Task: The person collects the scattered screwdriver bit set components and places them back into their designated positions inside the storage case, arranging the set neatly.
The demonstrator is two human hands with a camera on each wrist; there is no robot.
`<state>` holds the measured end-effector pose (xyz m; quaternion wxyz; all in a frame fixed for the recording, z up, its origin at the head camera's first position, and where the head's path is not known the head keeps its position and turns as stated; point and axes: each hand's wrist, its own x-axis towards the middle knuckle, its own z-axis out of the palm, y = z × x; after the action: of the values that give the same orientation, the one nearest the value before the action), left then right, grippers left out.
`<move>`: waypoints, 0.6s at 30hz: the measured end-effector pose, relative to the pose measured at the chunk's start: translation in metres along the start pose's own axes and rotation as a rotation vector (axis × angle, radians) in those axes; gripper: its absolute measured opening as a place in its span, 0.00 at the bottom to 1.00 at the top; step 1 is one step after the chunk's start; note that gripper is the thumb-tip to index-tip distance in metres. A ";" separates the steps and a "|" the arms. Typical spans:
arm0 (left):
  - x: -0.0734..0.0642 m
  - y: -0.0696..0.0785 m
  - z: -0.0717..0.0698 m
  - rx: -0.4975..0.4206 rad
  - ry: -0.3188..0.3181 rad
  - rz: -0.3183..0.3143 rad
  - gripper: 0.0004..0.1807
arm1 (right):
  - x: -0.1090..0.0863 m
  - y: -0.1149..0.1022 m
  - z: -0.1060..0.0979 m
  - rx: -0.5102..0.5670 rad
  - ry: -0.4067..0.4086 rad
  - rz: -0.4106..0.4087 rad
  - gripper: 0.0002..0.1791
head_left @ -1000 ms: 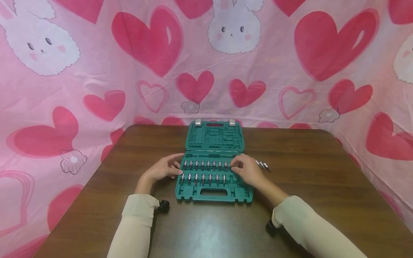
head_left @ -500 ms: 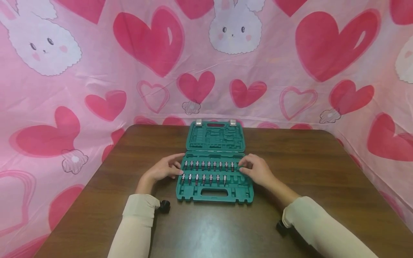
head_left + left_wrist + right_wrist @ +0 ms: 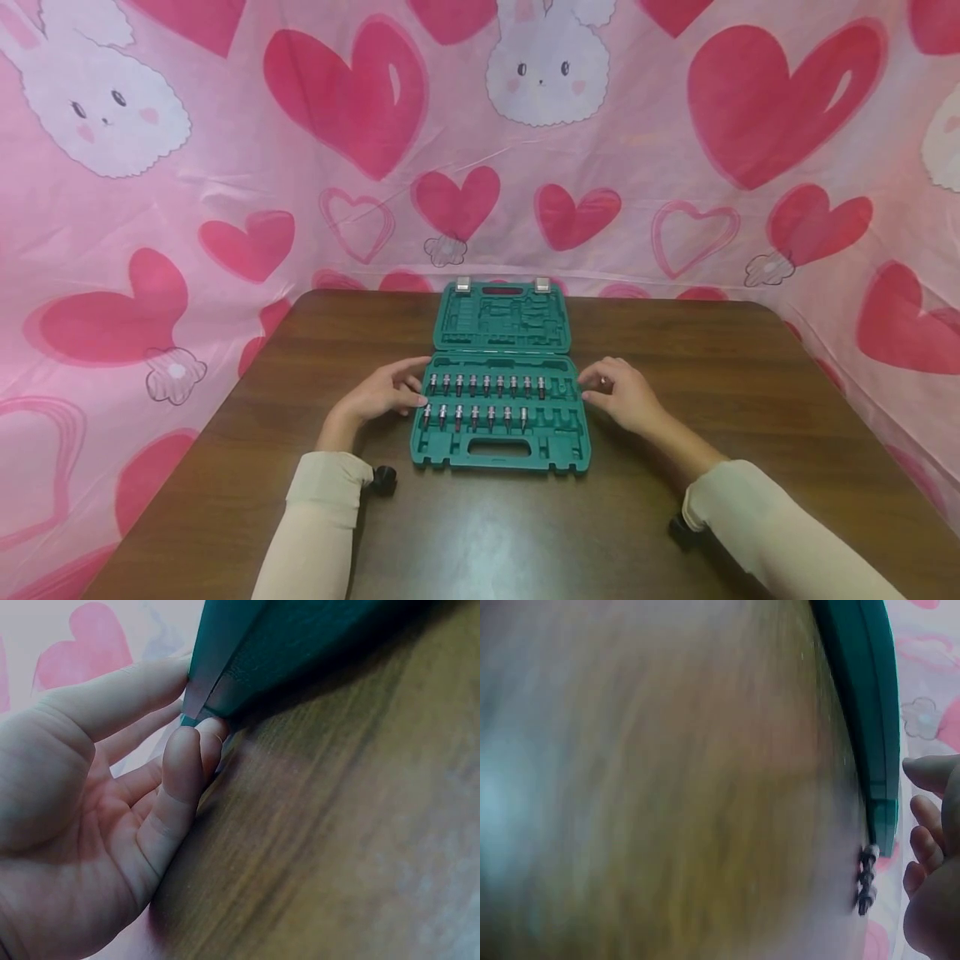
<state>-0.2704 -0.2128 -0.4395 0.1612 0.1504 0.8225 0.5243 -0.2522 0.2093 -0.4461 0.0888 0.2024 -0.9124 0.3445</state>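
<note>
A green plastic case [image 3: 501,479] lies unfolded on the table, two rows of silver bit sockets [image 3: 487,385] in its lower half. The right ends of both rows have bare slots. At the case's left side, my left hand [image 3: 378,392] rests its fingertips on the edge; in the left wrist view the index finger [image 3: 124,694] is stretched along the case wall. My right hand [image 3: 622,396] hovers just off the right edge, fingers loosely bent and holding nothing. The right wrist view shows loose bit sockets [image 3: 867,879] near the case's corner; in the head view the right hand hides them.
The case lid [image 3: 501,321] leans back behind the lower half, with two metal latches [image 3: 462,285] on top. Brown wooden table [image 3: 480,542] surrounds the case. A pink curtain [image 3: 457,125] with hearts and rabbits stands along the table's back and sides.
My right hand has moved rightward from the upper row to beyond the case's right edge, leaving another bit socket showing in that row. The left hand has stayed put.
</note>
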 end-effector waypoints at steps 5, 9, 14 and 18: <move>0.000 0.000 0.000 0.003 -0.003 0.004 0.39 | -0.002 0.007 -0.007 -0.028 -0.012 0.012 0.11; -0.001 0.000 0.000 0.004 -0.003 0.004 0.39 | -0.002 0.013 -0.011 -0.056 -0.013 -0.003 0.12; -0.001 0.000 -0.001 -0.002 -0.003 0.002 0.39 | -0.004 0.017 -0.015 -0.095 -0.043 0.006 0.14; -0.002 0.000 -0.001 0.006 0.000 0.004 0.39 | -0.006 0.021 -0.019 -0.118 -0.063 0.014 0.15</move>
<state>-0.2693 -0.2144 -0.4387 0.1599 0.1524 0.8237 0.5222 -0.2553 0.2380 -0.4465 0.0694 0.2010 -0.9349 0.2841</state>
